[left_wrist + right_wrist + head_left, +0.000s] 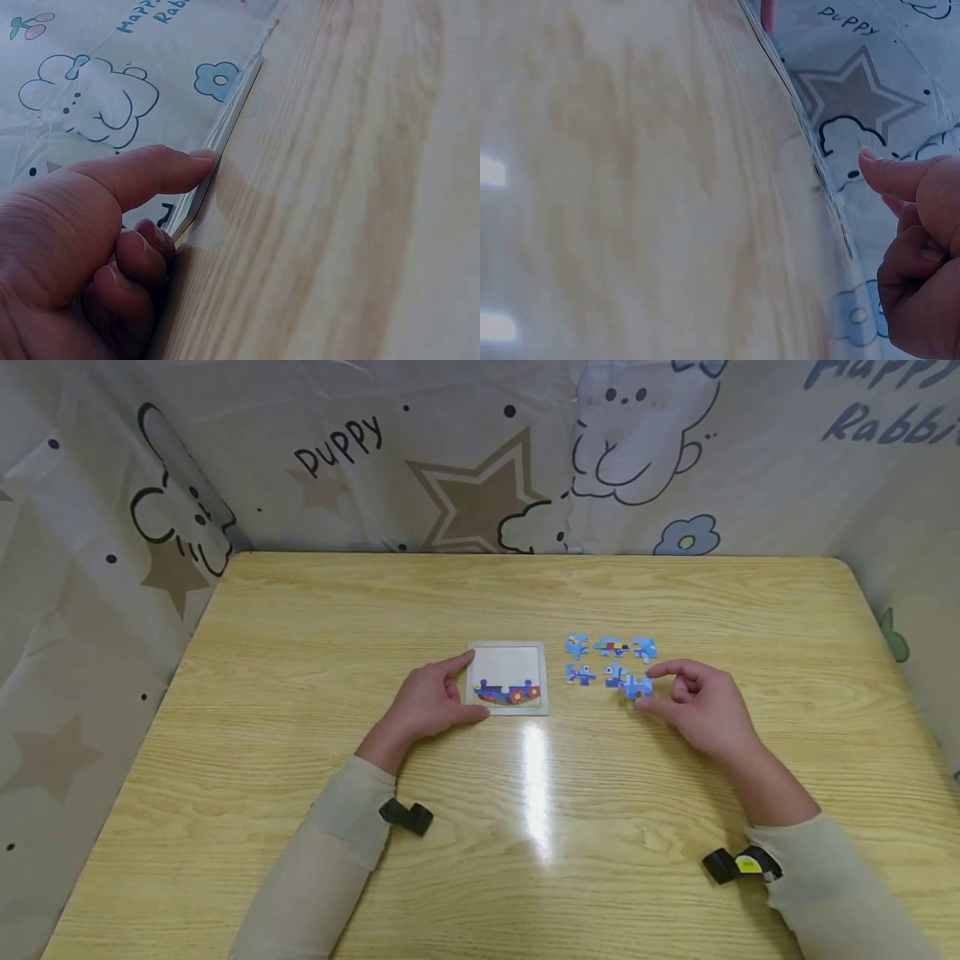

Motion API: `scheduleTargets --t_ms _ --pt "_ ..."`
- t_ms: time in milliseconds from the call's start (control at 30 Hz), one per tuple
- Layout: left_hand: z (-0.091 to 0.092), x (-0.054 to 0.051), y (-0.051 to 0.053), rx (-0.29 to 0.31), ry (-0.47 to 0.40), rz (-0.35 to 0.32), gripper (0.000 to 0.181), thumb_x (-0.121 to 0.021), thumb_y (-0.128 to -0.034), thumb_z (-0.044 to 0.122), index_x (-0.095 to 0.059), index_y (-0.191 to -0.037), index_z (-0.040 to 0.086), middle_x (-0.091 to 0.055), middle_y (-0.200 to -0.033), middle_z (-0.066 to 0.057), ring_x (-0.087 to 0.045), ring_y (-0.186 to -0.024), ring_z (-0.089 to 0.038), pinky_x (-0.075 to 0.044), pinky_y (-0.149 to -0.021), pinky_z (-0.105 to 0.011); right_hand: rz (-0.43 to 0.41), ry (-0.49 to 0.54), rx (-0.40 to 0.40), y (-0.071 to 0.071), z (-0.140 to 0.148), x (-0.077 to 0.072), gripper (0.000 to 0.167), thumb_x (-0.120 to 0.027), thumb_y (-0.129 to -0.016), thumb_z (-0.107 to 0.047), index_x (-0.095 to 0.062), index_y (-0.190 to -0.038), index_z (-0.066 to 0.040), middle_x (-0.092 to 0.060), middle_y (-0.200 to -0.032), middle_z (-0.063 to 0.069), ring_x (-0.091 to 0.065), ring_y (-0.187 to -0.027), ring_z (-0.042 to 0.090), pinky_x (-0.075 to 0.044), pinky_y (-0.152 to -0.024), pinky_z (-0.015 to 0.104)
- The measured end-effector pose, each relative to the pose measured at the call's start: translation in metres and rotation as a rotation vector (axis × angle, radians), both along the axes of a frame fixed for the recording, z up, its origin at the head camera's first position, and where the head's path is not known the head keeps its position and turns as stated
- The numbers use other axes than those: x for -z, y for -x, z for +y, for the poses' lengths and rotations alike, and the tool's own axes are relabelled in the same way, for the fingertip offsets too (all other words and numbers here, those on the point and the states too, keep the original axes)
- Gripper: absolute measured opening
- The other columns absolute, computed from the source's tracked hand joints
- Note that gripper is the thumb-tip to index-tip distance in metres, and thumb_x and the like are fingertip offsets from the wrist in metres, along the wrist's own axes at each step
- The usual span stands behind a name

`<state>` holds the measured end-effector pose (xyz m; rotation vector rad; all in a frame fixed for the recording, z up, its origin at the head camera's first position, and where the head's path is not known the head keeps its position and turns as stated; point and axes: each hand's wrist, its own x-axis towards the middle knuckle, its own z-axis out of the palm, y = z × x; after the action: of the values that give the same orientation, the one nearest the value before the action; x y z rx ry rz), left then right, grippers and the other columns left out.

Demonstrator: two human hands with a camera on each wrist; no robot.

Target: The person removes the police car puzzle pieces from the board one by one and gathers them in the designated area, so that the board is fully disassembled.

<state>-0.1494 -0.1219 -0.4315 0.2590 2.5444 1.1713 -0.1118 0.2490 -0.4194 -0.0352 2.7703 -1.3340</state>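
A square puzzle tray point(507, 660) with a pale rim lies near the middle of the table, its lower part filled with joined pieces point(510, 693) in dark blue and red. My left hand point(429, 697) holds the tray at its left side, index finger by the upper left edge and thumb at the bottom edge. In the right hand point(705, 706), a blue puzzle piece point(638, 686) is pinched between thumb and index finger, close to the loose pieces. The right wrist view shows this hand point(922, 240) with its other fingers curled; the piece is hardly visible there.
Several loose puzzle pieces point(613, 646), mostly light blue, lie in two rows right of the tray. The wooden table point(300, 635) ends at a patterned cloth point(465, 460) behind. Each wrist carries a small black camera point(407, 817).
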Motion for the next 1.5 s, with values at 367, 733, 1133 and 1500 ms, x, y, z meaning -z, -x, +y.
scheduleTargets --t_ms 367,733,1133,1500 --pt "-0.001 0.000 0.000 0.016 -0.014 0.003 0.091 -0.089 -0.0764 0.031 -0.043 -0.153 0.014 -0.056 -0.071 -0.005 -0.050 -0.062 -0.018 -0.041 -0.060 -0.033 -0.035 -0.052 0.021 0.017 0.022 0.005 0.041 -0.083 -0.085 -0.032 -0.068 -0.113 -0.006 -0.034 -0.062 0.001 -0.029 -0.053 0.014 -0.029 -0.055 0.033" --pt "-0.001 0.000 0.000 0.014 -0.014 -0.001 0.091 -0.089 -0.0762 0.031 -0.043 -0.153 0.014 -0.057 -0.071 -0.005 -0.050 -0.062 -0.018 -0.041 -0.060 -0.033 -0.058 -0.061 0.005 0.026 0.028 0.013 0.038 -0.082 -0.085 -0.030 -0.070 -0.112 -0.006 -0.036 -0.063 0.003 -0.030 -0.054 0.015 -0.032 -0.062 0.031" --pt "-0.001 0.001 0.000 0.010 -0.012 -0.004 0.091 -0.089 -0.0766 0.031 -0.043 -0.153 0.014 -0.056 -0.071 -0.005 -0.050 -0.062 -0.019 -0.042 -0.061 -0.032 -0.106 -0.040 -0.012 0.028 0.027 0.012 0.041 -0.083 -0.085 -0.027 -0.069 -0.114 -0.001 -0.036 -0.062 -0.001 -0.032 -0.054 0.015 -0.031 -0.059 0.033" --pt "-0.001 0.000 0.001 0.006 -0.003 -0.007 0.090 -0.088 -0.0769 0.031 -0.043 -0.153 0.015 -0.056 -0.071 -0.005 -0.050 -0.062 -0.019 -0.041 -0.060 -0.033 -0.132 -0.011 -0.001 0.028 0.028 0.013 0.045 -0.084 -0.084 -0.026 -0.068 -0.117 0.001 -0.036 -0.062 -0.001 -0.033 -0.055 0.014 -0.032 -0.059 0.033"
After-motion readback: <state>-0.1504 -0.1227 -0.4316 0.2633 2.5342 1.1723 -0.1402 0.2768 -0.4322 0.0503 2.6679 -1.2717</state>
